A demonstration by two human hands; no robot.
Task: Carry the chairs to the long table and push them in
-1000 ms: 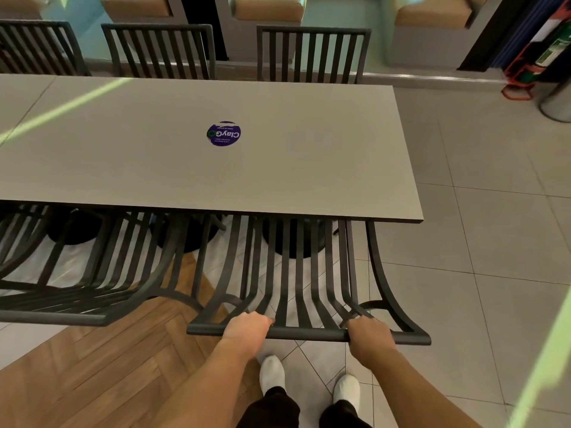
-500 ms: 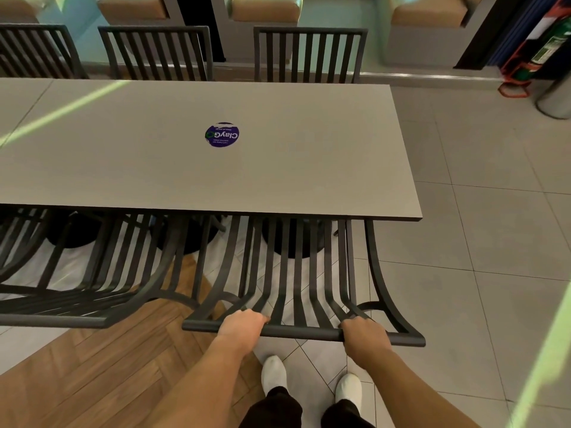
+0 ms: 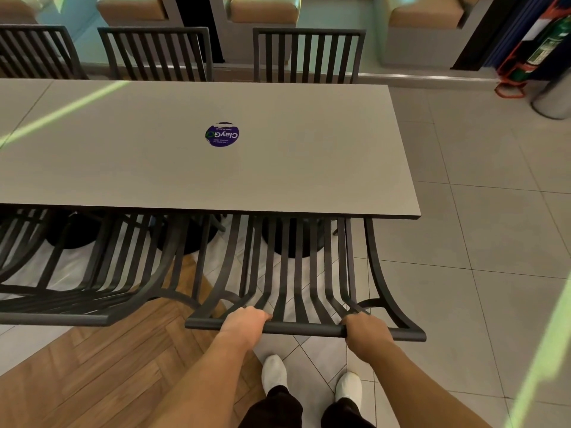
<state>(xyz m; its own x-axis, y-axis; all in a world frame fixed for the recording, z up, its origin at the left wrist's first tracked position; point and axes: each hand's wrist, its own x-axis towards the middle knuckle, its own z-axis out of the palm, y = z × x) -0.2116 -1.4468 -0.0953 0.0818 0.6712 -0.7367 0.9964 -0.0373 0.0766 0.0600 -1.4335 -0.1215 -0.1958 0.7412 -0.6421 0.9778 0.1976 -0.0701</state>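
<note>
Hands on the top rail: the left hand (image 3: 244, 323) and right hand (image 3: 366, 330) each curl their fingers round the backrest bar of the black slatted chair (image 3: 296, 285). Ahead of them its seat sits tucked under the grey long table (image 3: 309, 168). Left of the left hand stands a second chair (image 3: 92, 288), also pushed in. Beyond the hands a purple sticker (image 3: 222, 134) lies on the tabletop.

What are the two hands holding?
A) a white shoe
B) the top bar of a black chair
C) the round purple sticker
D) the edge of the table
B: the left hand and the right hand both grip the top bar of the chair at the table.
</note>
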